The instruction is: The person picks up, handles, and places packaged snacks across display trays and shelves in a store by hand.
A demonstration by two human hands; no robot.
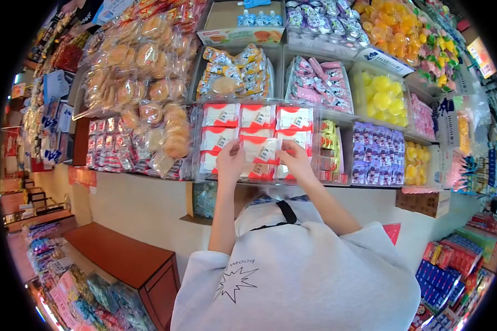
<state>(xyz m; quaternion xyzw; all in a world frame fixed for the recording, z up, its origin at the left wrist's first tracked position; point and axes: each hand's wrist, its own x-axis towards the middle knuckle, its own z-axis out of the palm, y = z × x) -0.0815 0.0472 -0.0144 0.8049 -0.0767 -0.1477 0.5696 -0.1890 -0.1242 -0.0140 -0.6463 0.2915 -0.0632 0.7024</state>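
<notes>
Between both hands is a red-and-white snack packet (261, 150) with dark print, over rows of the same packets. My left hand (230, 159) pinches its left edge with closed fingers. On the right edge, the fingers of my right hand (294, 158) grip the same packet. Matching packets (258, 116) fill the clear-walled display bin around and beneath my hands, in neat columns. Some packets directly below the held one are partly covered by it and by my hands.
Bagged round cakes (149, 60) pile up at the left. Orange-and-white packets (234, 71) and pink packets (321, 80) fill bins behind. Purple packets (378, 154) and yellow cups (382, 94) stand to the right. A brown cabinet (116, 254) is at lower left.
</notes>
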